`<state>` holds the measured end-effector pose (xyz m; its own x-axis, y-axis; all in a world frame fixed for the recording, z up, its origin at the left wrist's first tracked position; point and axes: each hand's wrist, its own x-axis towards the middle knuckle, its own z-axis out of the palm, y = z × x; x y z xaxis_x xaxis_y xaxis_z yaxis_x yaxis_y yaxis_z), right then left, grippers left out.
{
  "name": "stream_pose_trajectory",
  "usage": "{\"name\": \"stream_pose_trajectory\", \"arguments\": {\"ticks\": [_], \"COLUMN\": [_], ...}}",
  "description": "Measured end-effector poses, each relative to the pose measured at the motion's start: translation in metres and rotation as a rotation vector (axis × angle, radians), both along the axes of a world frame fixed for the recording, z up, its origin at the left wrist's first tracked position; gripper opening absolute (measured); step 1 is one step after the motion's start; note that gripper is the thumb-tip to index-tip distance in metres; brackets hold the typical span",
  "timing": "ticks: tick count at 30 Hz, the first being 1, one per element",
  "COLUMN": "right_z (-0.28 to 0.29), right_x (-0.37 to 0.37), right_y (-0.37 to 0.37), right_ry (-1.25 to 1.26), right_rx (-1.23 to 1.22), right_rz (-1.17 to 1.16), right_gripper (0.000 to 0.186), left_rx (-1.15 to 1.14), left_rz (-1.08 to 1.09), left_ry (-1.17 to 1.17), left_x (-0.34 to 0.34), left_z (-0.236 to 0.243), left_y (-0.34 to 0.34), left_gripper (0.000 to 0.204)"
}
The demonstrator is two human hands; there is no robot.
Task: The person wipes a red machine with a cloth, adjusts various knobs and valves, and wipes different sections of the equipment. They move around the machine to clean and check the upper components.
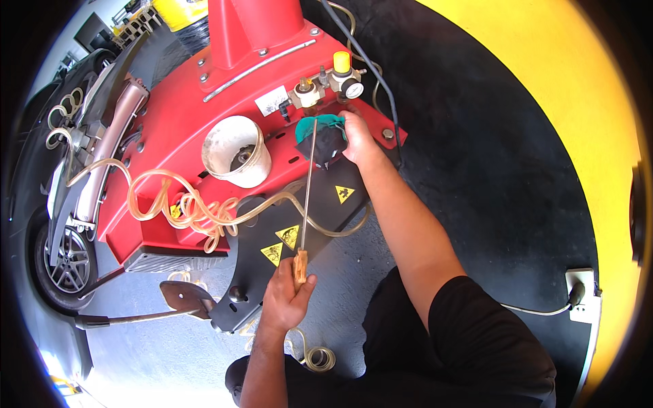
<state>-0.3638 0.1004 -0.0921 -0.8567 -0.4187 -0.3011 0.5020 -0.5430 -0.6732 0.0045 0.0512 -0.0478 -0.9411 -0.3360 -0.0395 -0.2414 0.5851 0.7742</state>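
Observation:
My left hand [288, 299] is closed around the orange-brown handle of a long screwdriver [308, 190]. Its thin metal shaft points away from me, and the far end lies in front of a green and black cloth-like piece [322, 141]. That piece is gripped at its right edge by my right hand [358, 138], whose fingertips are partly hidden. Whether it is a glove or a cap I cannot tell. Both hands are above the red machine base [177, 122] and its black arm [272, 231], which carries yellow triangle stickers.
A whitish bucket [253, 166] with dark contents stands on the red base. Coiled clear hose [197, 211] runs across the machine. An air regulator [343, 81] with a gauge sits beyond my right hand. A pedal [187, 299] is at lower left, a car wheel [66, 265] at far left.

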Motion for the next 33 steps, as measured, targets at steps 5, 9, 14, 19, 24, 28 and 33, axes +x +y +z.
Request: {"name": "stream_pose_trajectory", "arguments": {"ticks": [5, 9, 14, 19, 24, 28, 33], "right_z": [-0.012, -0.015, 0.027, 0.042, -0.003, -0.006, -0.006], "right_x": [-0.023, -0.031, -0.023, -0.024, -0.057, -0.053, -0.05], "right_y": [0.007, 0.006, 0.03, 0.031, 0.027, 0.019, 0.018], "right_ry": [0.063, 0.153, 0.816, 1.033, 0.921, 0.981, 1.04], "right_rx": [0.036, 0.316, 1.5, 1.869, 1.395, 1.467, 1.491], "right_rz": [0.026, 0.003, 0.139, 0.042, -0.123, -0.175, -0.2], "right_gripper": [0.057, 0.038, 0.028, 0.027, 0.028, 0.029, 0.021], "left_rx": [0.102, 0.119, 0.089, 0.08, 0.083, 0.1, 0.122], "left_rz": [0.011, 0.018, 0.038, 0.026, 0.022, 0.04, 0.042], "left_ry": [-0.069, -0.057, -0.058, -0.044, -0.062, -0.077, -0.072], "left_x": [-0.006, -0.006, 0.0, -0.006, -0.005, -0.003, -0.003], "left_z": [0.006, 0.008, 0.006, 0.011, 0.011, 0.01, 0.011], "left_y": [0.002, 0.001, -0.004, -0.005, -0.005, -0.006, -0.008], "left_gripper": [0.043, 0.041, 0.042, 0.044, 0.048, 0.048, 0.047]}}
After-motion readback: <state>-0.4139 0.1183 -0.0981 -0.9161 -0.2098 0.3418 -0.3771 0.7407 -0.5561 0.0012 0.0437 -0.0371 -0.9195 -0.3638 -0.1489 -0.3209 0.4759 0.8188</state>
